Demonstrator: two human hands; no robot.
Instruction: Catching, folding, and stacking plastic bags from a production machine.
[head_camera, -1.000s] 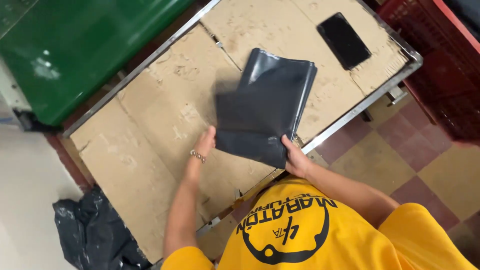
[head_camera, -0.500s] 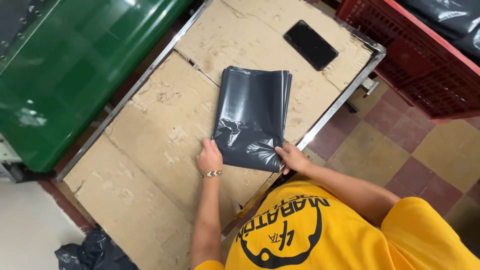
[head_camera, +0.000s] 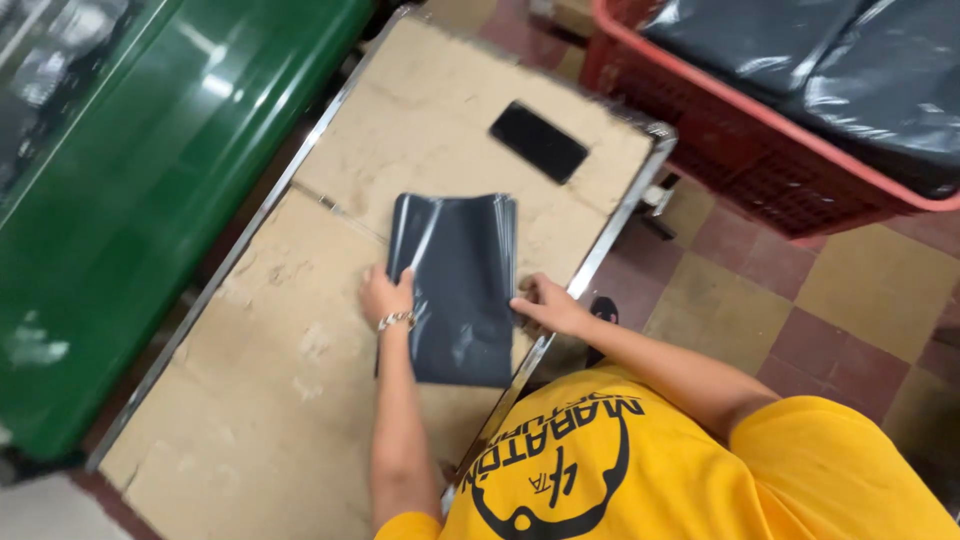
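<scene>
A stack of dark grey plastic bags lies flat on the cardboard-covered table. My left hand, with a bracelet at the wrist, grips the stack's left edge near its middle. Fingers of my right hand are curled against the stack's right edge, close to the table's metal rim. Both forearms reach forward from my yellow shirt at the bottom of the view.
A black phone lies on the cardboard beyond the stack. A red plastic crate holding dark bags stands on the tiled floor at the upper right. A large green surface runs along the table's left side.
The stack, lifted and bent a second ago, now lies flat and straightened on the cardboard. Both hands have stayed at its two side edges. The view has shifted right, bringing the red crate in.
</scene>
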